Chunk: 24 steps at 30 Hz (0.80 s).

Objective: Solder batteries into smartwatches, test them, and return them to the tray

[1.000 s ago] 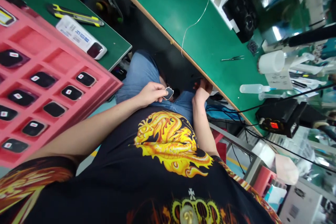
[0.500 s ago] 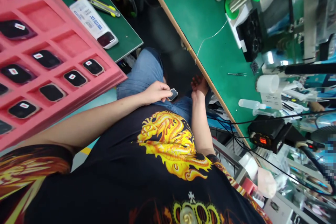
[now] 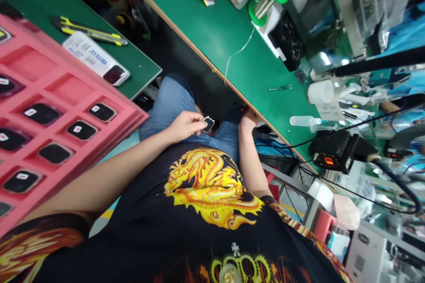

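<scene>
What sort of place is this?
Probably an electronics assembly or repair workshop. A pink tray holds dark-faced, watch-like pieces in separate compartments, a spool of silvery wire, perhaps solder, sits at the green bench, and a black box shows a glowing orange display.

Near the middle of the frame, the left hand [image 3: 187, 126] pinches a small dark piece with a pale edge [image 3: 209, 124] above the lap. Right of centre, the right hand [image 3: 249, 120] is at the edge of a green table [image 3: 206, 31], its fingers partly hidden. At left, a pink tray [image 3: 131, 119] holds dark rounded devices [image 3: 81, 130] in compartments. Tweezers [image 3: 280, 88] lie on the table, upper right; a black box [image 3: 332, 152] with a lit red display is lower down.
</scene>
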Motion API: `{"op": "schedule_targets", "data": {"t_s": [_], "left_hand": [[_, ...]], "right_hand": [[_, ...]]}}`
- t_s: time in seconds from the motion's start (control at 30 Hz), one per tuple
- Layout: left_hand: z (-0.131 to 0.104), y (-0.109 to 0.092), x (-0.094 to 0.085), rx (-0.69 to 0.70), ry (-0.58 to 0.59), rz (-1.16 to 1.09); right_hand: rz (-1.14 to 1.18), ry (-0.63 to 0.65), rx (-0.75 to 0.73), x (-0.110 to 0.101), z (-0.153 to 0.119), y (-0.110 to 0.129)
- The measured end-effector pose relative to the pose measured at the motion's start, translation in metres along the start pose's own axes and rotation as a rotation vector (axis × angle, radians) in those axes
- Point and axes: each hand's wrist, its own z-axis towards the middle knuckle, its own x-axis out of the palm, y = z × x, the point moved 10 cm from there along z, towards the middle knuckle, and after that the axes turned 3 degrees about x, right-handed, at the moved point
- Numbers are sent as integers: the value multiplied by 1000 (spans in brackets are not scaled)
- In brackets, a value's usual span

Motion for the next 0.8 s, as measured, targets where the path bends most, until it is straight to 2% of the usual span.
{"op": "schedule_targets", "data": {"t_s": [0.17, 0.33, 0.43, 0.6, 0.8], "left_hand": [[2, -5, 2, -5, -10, -3], [5, -1, 7, -2, 13, 76], [9, -5, 10, 23, 33, 171], [23, -16, 21, 78, 70, 318], [44, -18, 26, 121, 75, 393]], "right_hand": [[45, -33, 7, -7, -30, -5], [68, -14, 5, -18, -43, -17], [62, 88, -41, -12, -54, -18], [13, 349, -171, 18, -72, -9], [-76, 548, -238, 41, -76, -9]]}}
